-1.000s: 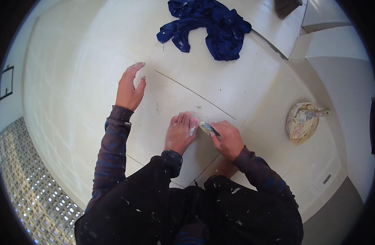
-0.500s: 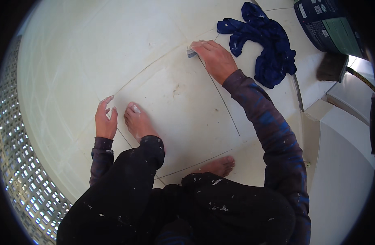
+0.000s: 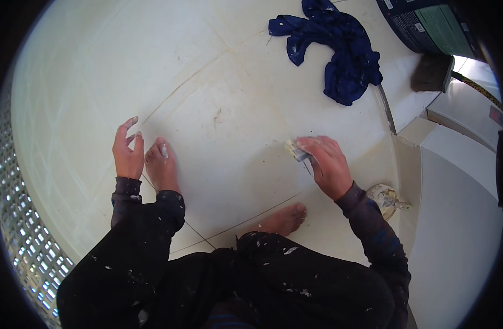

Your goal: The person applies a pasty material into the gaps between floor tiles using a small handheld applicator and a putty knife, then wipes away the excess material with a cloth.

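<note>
Over the tiled floor [image 3: 207, 137], right of centre, my right hand [image 3: 332, 167] is closed around a small grey, flat-looking piece [image 3: 298, 149] with pale, crumbly stuff along its outer edge. My fingers cover most of it, so its exact kind is unclear. At the left, my left hand [image 3: 129, 156] is held beside my left foot [image 3: 162, 164], its thumb and fingers apart and nothing between them. Whitish smears show on the fingers of both hands. Close to my right wrist stands a round tub [image 3: 382, 192] of pale paste, with a smeared tool [image 3: 399, 204] across its rim.
A crumpled dark blue cloth [image 3: 344, 52] lies on the tiles farther off. Beyond it, at the upper right, are a large dark bucket [image 3: 427, 27] and a wide brush [image 3: 431, 74]. A white step-like edge [image 3: 454, 164] runs down the right, a perforated lattice [image 3: 35, 252] down the left.
My right hand has come back toward me and to the right with the grey piece, whose pale, crumbly edge now shows. The tub beside my wrist has come into sight. The view has shifted slightly.
</note>
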Motion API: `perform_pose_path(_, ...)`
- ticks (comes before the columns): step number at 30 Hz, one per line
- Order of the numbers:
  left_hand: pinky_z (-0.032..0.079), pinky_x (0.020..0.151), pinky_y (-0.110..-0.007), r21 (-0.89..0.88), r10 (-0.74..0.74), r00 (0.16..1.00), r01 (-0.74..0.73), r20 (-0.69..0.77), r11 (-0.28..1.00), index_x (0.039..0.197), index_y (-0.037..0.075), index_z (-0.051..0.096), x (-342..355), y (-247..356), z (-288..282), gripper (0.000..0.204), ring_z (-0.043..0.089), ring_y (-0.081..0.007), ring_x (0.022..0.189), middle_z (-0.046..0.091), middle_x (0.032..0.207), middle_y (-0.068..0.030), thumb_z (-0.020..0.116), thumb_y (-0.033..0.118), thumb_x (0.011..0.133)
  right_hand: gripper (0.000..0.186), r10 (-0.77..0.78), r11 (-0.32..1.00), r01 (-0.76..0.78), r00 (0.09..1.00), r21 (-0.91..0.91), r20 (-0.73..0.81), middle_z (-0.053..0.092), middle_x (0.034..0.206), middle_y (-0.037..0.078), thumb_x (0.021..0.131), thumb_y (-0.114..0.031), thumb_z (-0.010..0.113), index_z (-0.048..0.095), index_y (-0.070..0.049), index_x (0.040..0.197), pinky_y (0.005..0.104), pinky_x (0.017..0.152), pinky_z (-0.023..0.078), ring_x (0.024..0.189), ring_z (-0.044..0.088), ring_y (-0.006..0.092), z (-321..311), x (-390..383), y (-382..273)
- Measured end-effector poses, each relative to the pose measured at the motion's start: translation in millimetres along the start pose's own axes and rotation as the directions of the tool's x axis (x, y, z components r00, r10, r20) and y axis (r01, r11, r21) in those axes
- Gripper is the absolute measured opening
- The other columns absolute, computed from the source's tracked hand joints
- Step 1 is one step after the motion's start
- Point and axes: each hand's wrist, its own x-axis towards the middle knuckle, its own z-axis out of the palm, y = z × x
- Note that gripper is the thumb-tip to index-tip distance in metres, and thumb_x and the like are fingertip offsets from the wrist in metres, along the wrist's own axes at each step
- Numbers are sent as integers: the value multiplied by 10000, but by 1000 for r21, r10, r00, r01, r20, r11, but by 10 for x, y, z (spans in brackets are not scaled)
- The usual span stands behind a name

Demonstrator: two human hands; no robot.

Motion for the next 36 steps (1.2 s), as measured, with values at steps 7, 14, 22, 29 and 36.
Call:
perform_pose_path(7, 474, 1078, -426, -44, 46, 999, -46, 11, 998, 1365, 28, 574, 85, 247, 127, 375, 553, -246, 1329, 607, 1398, -118, 533, 76, 995, 353, -286, 938, 273, 957, -214, -35, 698, 1197, 139, 873, 75, 542, 634, -24, 1199, 427, 1005, 498, 1147, 624, 357, 495, 2183, 368)
perform_pose_path(14, 481, 1068, -413, -22, 31, 999, -31, 38, 999, 1367, 33, 572, 80, 160, 82, 380, 553, -236, 1328, 606, 1400, -113, 523, 56, 991, 328, -186, 948, 205, 977, -243, 100, 666, 1338, 75, 864, -50, 613, 675, -44, 1185, 440, 1042, 474, 1231, 615, 267, 362, -145, 188)
perform_pose_path(22, 494, 1047, -388, -55, 60, 997, -57, 53, 997, 1360, 4, 566, 96, 112, 126, 372, 542, -227, 1339, 598, 1408, -126, 519, 44, 993, 357, 270, 963, -266, 950, -45, 157, 706, 1260, 91, 819, 57, 641, 696, -70, 1148, 408, 1010, 462, 1181, 640, 280, -201, -1010, -170)
perform_pose_path(29, 487, 1062, -392, -136, 44, 999, -45, -9, 990, 1347, 11, 579, 199, 236, 295, 366, 543, -230, 1336, 600, 1402, -122, 512, 35, 989, 331, -77, 963, 72, 997, -259, -8, 674, 1310, 97, 865, 11, 576, 671, -37, 1179, 421, 1049, 447, 1210, 614, 291, 60, 60, 138)
perform_pose_path(36, 492, 1045, -394, -88, 128, 992, -126, 10, 988, 1318, 15, 595, 133, 228, 238, 363, 580, -238, 1279, 622, 1363, -116, 513, 26, 965, 366, 110, 932, -59, 986, -358, 126, 666, 1327, 87, 872, -12, 587, 667, -39, 1228, 433, 1034, 445, 1217, 609, 267, 80, -1502, -223)
